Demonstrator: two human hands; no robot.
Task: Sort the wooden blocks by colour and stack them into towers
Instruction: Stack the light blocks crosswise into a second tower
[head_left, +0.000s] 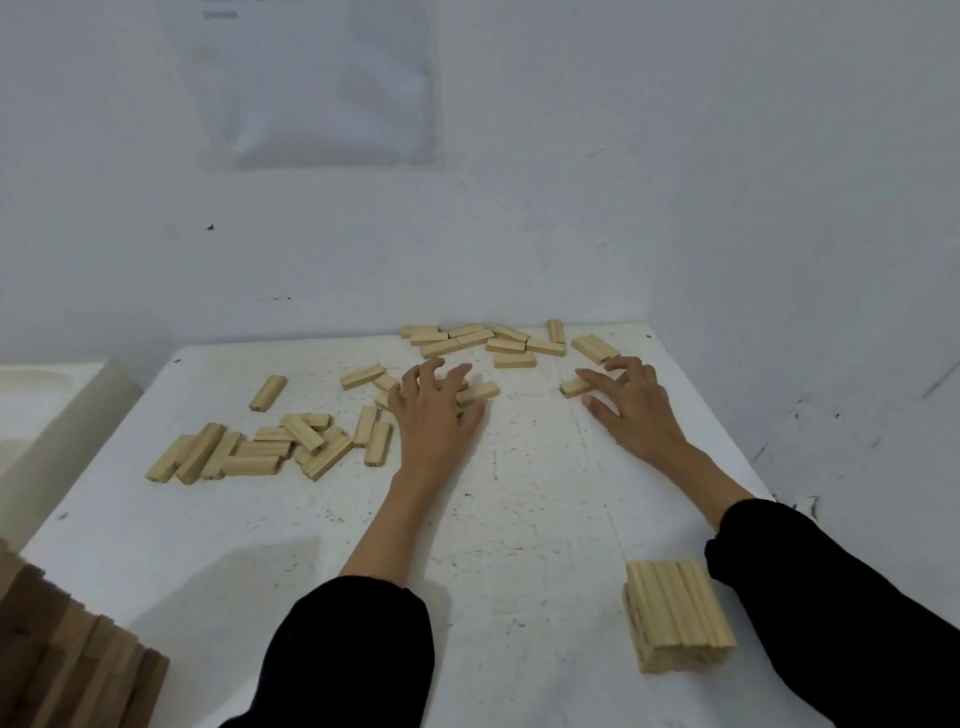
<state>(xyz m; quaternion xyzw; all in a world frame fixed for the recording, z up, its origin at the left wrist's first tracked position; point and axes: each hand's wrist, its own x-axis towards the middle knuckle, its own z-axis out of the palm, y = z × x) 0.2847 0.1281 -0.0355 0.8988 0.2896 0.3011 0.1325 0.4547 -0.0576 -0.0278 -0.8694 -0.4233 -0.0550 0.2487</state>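
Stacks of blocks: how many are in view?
2. A light stack stands near the right sleeve; a dark stack sits at the lower left corner, partly cut off. More may be outside view.

A white, speckled table (519, 519) carries loose pale blocks (244, 447) scattered over its far and left parts, and a neat pale stack (675, 613) near right.

Open bench (524, 519) down the middle between left hand (434, 415) and right hand (636, 408); loose blocks (249, 452) crowd the left side, a band of blocks (483, 340) lines the far edge against the wall (519, 234), light stack (675, 613) stands near right just beside the right sleeve (831, 623), dark stack (67, 660) at the near-left corner.
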